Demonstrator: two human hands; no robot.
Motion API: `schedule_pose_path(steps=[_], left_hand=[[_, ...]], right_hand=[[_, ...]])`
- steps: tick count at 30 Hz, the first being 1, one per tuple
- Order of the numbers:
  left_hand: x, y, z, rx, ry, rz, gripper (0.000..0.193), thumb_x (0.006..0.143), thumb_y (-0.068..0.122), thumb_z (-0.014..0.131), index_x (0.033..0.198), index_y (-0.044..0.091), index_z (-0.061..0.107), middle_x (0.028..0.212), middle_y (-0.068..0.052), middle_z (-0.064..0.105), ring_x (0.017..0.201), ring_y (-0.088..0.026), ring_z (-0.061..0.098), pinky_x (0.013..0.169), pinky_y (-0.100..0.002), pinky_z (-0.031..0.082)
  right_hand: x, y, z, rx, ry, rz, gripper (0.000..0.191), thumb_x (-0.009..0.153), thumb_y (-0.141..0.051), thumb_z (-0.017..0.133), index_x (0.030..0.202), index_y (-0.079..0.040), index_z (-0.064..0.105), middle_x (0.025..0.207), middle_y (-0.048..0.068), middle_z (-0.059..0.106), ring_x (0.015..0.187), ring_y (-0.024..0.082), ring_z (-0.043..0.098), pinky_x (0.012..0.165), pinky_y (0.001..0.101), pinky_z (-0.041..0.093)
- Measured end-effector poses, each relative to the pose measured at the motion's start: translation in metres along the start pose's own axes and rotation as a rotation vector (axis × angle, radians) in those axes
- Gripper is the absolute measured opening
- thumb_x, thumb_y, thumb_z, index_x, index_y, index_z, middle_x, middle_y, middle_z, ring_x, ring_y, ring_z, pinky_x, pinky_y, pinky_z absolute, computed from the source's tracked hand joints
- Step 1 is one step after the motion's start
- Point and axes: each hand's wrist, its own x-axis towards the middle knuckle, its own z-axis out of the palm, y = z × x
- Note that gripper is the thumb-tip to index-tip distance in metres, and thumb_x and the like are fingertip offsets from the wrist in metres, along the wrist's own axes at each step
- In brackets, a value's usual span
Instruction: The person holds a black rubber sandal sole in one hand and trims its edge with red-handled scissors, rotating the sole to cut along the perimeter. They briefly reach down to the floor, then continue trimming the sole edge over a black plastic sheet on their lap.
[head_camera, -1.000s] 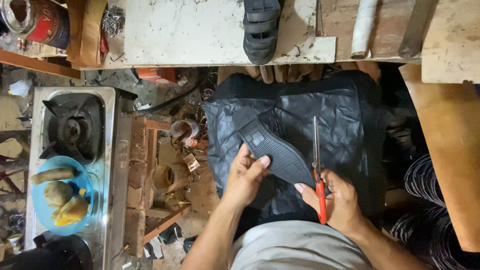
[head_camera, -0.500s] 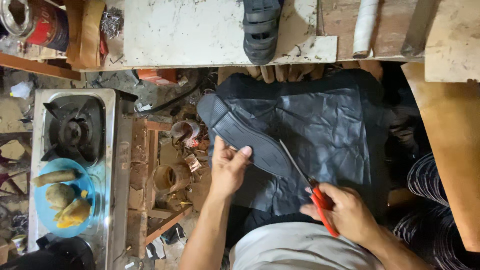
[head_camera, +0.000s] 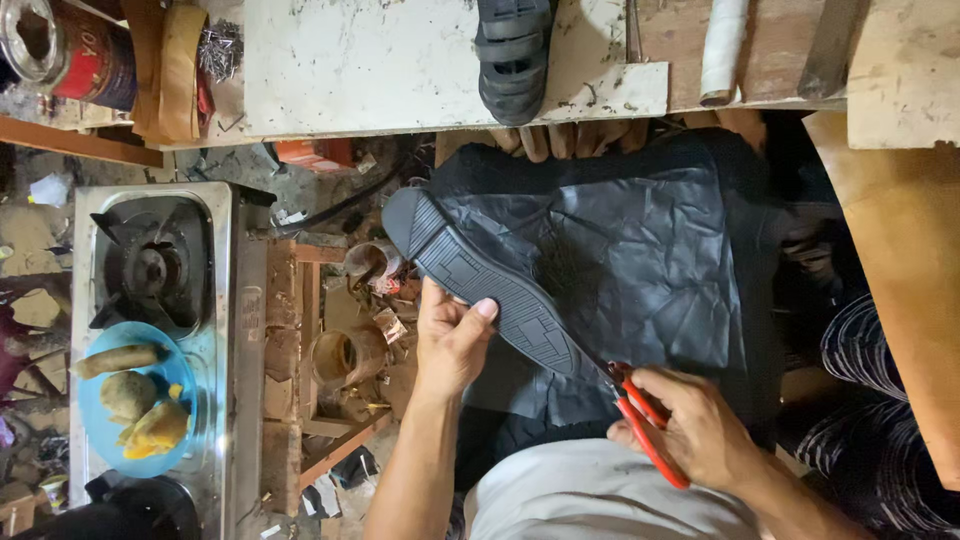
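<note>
Cluttered workshop floor lies below, with a black plastic sheet (head_camera: 650, 260) spread over the person's lap. On it the left hand (head_camera: 450, 345) clamps a dark rubber shoe sole (head_camera: 480, 285) along its near edge, thumb on the patterned tread and fingers underneath, so the sole slants from upper left down toward the right. The right hand (head_camera: 695, 430) is closed around the red handles of a pair of scissors (head_camera: 640, 420), whose blades meet the sole's lower end; whether the blades are apart cannot be told. Beyond the sheet, a black sandal (head_camera: 512, 55) rests on a scuffed white board (head_camera: 400, 60). To the left stands a steel gas stove (head_camera: 150, 265), and a blue plate (head_camera: 95, 425) of food sits on its near burner. A red can (head_camera: 70, 45) stands at the upper left corner.
</note>
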Motion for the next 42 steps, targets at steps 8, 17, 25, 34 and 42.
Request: schedule_pose_path(steps=[8, 17, 25, 34, 42], left_hand=[[-0.011, -0.003, 0.001, 0.049, 0.014, 0.019, 0.061, 0.094, -0.009, 0.065, 0.149, 0.006, 0.043, 0.13, -0.009, 0.065, 0.105, -0.014, 0.065, 0.085, -0.027, 0.051], [-0.012, -0.009, 0.0, 0.005, -0.067, -0.027, 0.059, 0.095, -0.009, 0.065, 0.148, 0.004, 0.043, 0.135, -0.01, 0.064, 0.122, -0.021, 0.063, 0.106, -0.037, 0.051], [-0.013, 0.0, -0.01, 0.058, -0.145, -0.125, 0.061, 0.094, -0.007, 0.067, 0.15, 0.003, 0.044, 0.134, -0.01, 0.064, 0.124, -0.021, 0.062, 0.11, -0.039, 0.049], [-0.011, 0.001, -0.011, 0.046, -0.101, -0.108, 0.047, 0.097, -0.007, 0.069, 0.141, 0.0, 0.055, 0.13, -0.012, 0.068, 0.12, -0.022, 0.065, 0.108, -0.04, 0.051], [-0.017, -0.012, -0.002, 0.022, -0.159, -0.088, 0.046, 0.096, -0.006, 0.07, 0.139, 0.0, 0.056, 0.134, -0.012, 0.067, 0.125, -0.022, 0.064, 0.111, -0.04, 0.05]], right_hand=[[0.009, -0.021, 0.005, -0.237, 0.189, -0.1, 0.046, 0.062, -0.035, 0.094, 0.083, -0.007, 0.065, 0.062, 0.007, 0.058, 0.052, 0.024, 0.057, 0.053, 0.0387, 0.048], [0.008, -0.019, -0.001, -0.321, 0.249, -0.239, 0.056, 0.06, -0.046, 0.091, 0.093, -0.006, 0.069, 0.066, 0.007, 0.067, 0.058, 0.026, 0.064, 0.055, 0.0398, 0.051], [-0.001, -0.01, -0.012, -0.265, 0.143, -0.231, 0.052, 0.061, -0.039, 0.091, 0.096, -0.006, 0.072, 0.059, 0.007, 0.066, 0.05, 0.024, 0.065, 0.05, 0.0371, 0.051], [-0.004, -0.009, -0.009, -0.187, 0.116, -0.183, 0.052, 0.06, -0.036, 0.092, 0.096, -0.004, 0.073, 0.064, 0.006, 0.069, 0.049, 0.019, 0.065, 0.049, 0.034, 0.053], [-0.001, -0.01, -0.006, -0.286, 0.111, -0.178, 0.059, 0.058, -0.039, 0.093, 0.1, -0.007, 0.07, 0.06, 0.007, 0.062, 0.053, 0.025, 0.058, 0.051, 0.0407, 0.047]])
